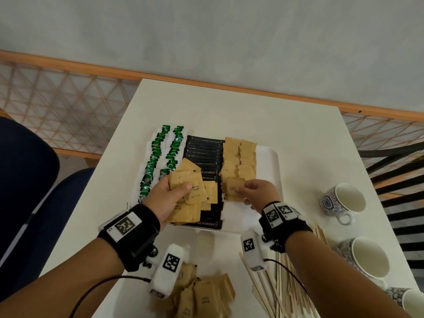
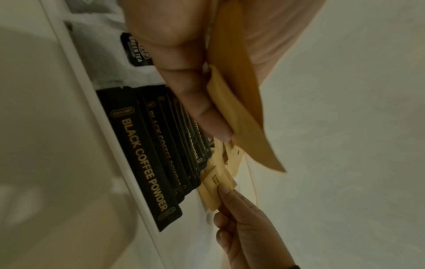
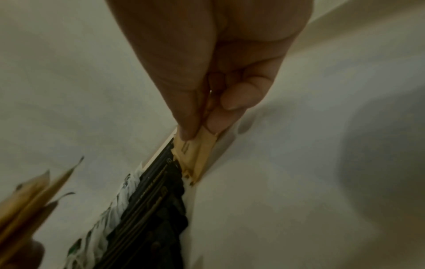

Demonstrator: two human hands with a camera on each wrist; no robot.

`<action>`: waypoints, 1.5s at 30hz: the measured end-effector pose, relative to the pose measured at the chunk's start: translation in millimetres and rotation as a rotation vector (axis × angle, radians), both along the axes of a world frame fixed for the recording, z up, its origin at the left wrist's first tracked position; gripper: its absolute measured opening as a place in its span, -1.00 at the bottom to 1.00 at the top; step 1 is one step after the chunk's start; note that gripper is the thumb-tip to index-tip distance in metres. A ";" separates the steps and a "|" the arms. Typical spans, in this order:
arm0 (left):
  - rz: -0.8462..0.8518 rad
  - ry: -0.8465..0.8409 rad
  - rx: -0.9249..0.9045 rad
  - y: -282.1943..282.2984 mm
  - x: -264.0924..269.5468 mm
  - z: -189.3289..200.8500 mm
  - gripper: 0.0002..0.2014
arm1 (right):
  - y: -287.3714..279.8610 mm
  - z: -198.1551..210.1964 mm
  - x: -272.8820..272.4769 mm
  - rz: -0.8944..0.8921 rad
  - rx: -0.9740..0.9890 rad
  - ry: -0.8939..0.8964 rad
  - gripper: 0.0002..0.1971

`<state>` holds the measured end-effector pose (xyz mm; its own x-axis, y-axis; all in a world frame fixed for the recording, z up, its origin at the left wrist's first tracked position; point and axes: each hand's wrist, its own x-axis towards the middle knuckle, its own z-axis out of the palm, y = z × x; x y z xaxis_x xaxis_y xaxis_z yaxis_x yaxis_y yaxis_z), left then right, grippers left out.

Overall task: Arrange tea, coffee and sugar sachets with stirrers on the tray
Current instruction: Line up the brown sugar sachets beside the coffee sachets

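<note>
A white table point(image 1: 229, 106) carries a white tray point(image 1: 267, 157), seen from above; on the tray, running left to right, lie two columns of green tea sachets point(image 1: 158, 152), a column of black coffee sachets point(image 1: 204, 148) and two columns of brown sugar sachets point(image 1: 239, 157); each column runs away from the person, and each sugar sachet overlaps the next. Wooden stirrers point(image 1: 275, 290) and loose sugar sachets point(image 1: 202, 294) lie on the table at its near edge, off the tray; cups point(image 1: 344, 200) stand to the right. The left hand point(image 1: 167, 198) grips a fanned stack of sugar sachets point(image 1: 183, 180) above the coffee column; the right hand point(image 1: 259, 191), just right of it, pinches a single sugar sachet point(image 1: 234, 188) between thumb and fingertips at the near end of the left sugar column; the slot to fill probably lies directly beneath that pinch, so the right hand is the nearer one.
</note>
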<state>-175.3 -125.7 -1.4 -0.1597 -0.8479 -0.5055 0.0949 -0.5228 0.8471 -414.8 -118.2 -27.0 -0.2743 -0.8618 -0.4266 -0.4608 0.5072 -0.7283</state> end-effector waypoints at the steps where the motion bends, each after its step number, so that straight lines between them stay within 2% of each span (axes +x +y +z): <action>1: -0.002 0.000 0.001 -0.2 0.8 -0.6 -0.68 | -2.8 -1.7 0.3 -0.005 0.004 0.019 -0.84; 5: -0.001 -0.009 0.002 -0.6 1.3 -2.5 -0.70 | -9.6 -2.2 2.1 -0.008 -0.016 0.106 -0.82; 12: -0.029 -0.032 0.013 -0.1 -0.6 -4.8 -0.69 | -15.0 -8.6 5.2 -0.024 -0.029 0.123 -0.65; 22: -0.071 -0.038 0.018 1.1 -7.0 -5.2 -0.71 | -13.6 -6.6 4.3 -0.003 -0.021 0.170 -0.69; 26: -0.071 -0.038 0.015 1.1 -8.6 -4.3 -0.77 | -8.4 4.4 3.4 0.009 -0.087 0.171 -0.80; 30: -0.068 -0.042 0.004 2.3 -13.2 -4.7 -0.70 | 3.2 23.1 14.5 0.090 -0.175 -0.039 -0.86; 34: -0.053 -0.021 0.008 4.5 -19.2 -5.1 -0.69 | 16.7 32.2 30.6 0.220 -0.054 -0.272 -0.67; 36: -0.042 -0.005 0.014 4.7 -20.7 -6.2 -0.69 | 20.5 33.2 33.1 0.234 -0.019 -0.377 -0.69; 40: -0.031 0.003 0.011 3.6 -20.1 -6.8 -0.70 | 23.9 38.1 28.7 0.104 -0.054 -0.456 -0.94; 45: -0.009 0.000 0.007 1.1 -17.9 -8.1 -0.81 | 23.6 34.8 18.4 -0.058 -0.074 -0.542 -0.93</action>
<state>-193.2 -124.6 -9.6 -0.1673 -0.8430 -0.5112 0.0904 -0.5295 0.8435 -396.4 -94.5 7.8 -0.0801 -0.8847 -0.4592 0.0175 0.4594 -0.8881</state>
